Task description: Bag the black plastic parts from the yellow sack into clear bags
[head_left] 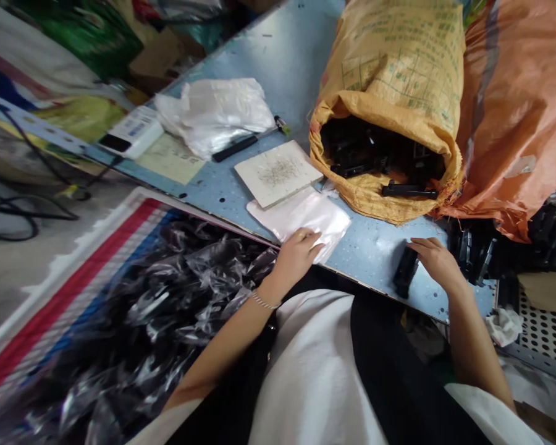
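A white and black shirt [315,371] filled the bottom of the view. The left hand [296,258] lay flat and open on a plastic bag [296,216] on the blue table [287,68]; the right hand [438,262], slightly curled and empty, sat just beside a black plastic part [405,272]

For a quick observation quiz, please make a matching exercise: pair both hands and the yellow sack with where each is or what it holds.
Things:
1. left hand
2. right hand
3. yellow woven sack

Places or states:
A. beside a black plastic part
B. holding black plastic parts
C. resting on pale plastic bags

Pairs: 1-C, 2-A, 3-B
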Tool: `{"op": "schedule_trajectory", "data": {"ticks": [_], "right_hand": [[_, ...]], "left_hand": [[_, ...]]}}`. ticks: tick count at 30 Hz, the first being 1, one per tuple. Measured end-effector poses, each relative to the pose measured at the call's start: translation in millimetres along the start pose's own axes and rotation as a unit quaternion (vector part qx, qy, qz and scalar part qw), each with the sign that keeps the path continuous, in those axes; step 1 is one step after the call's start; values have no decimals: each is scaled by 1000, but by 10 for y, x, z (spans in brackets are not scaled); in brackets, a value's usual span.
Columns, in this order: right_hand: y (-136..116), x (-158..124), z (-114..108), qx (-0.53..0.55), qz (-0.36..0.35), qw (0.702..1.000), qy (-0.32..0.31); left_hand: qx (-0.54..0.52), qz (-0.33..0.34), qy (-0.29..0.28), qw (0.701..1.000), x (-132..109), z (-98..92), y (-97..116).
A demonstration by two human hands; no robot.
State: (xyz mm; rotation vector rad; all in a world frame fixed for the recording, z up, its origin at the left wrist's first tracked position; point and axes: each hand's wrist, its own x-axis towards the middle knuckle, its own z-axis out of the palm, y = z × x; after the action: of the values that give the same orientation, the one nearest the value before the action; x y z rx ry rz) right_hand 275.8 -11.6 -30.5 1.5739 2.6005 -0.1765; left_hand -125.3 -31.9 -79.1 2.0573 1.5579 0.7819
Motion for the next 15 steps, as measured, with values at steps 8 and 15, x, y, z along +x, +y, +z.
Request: {"op": "schedule_trajectory", "data": {"ticks": [8, 15], "right_hand": [[-410, 64, 76, 390, 133, 911, 2], [-1384, 309, 472, 814, 192, 517, -183]], "left_hand": [[-88, -85, -20, 992, 553, 132, -161], [-209, -139, -20, 968, 601, 35, -272]]}}
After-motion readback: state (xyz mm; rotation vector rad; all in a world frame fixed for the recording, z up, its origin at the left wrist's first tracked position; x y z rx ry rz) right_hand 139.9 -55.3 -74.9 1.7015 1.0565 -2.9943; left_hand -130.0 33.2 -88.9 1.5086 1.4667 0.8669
